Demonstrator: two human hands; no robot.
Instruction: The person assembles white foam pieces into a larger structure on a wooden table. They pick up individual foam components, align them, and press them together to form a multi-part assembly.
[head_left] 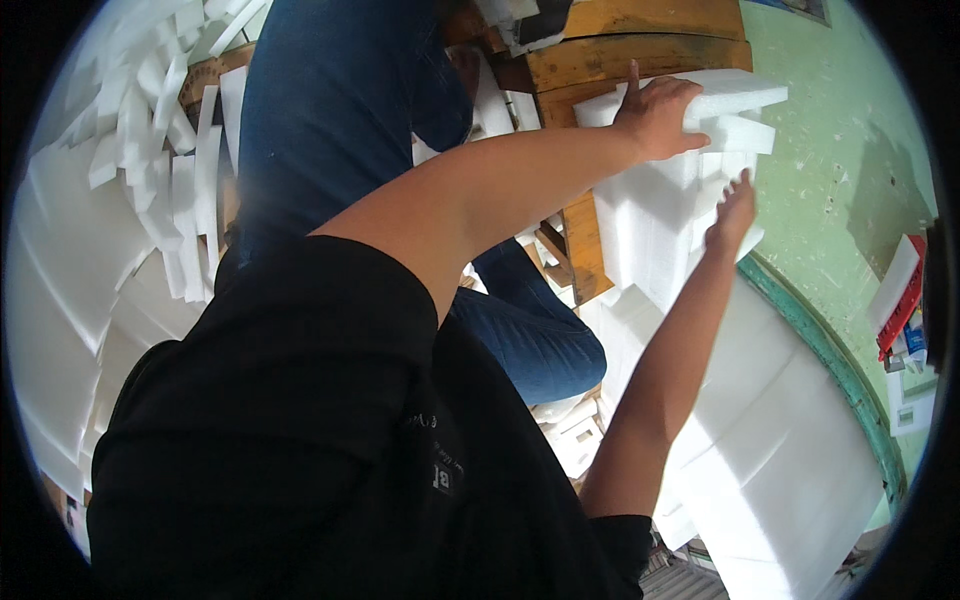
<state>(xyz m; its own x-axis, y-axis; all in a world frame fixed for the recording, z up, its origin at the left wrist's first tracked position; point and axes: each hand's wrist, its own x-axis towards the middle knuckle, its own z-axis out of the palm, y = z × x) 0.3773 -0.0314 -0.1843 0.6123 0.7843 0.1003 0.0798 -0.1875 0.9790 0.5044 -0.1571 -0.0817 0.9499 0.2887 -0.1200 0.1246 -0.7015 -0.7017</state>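
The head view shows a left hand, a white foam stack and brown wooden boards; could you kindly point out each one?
Left hand point(660, 116): head view, back of the hand.
White foam stack point(648, 215): head view, a large block's side.
Brown wooden boards point(602, 62): head view, one board's bare surface.

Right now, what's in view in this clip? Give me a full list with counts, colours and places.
foam stack: one, white, upper right
foam strips: many, white, upper left
foam sheets: several, white, lower right and left edge
wooden boards: several, orange-brown, top centre
wall: one, pale green, right
trim: one strip, darker green, along the wall
red item: one, kind unclear, right edge
jeans: one pair, blue, top to centre
shirt: one, black, lower left
left hand: one, bare, on the stack's top
right hand: one, bare, at the stack's right side
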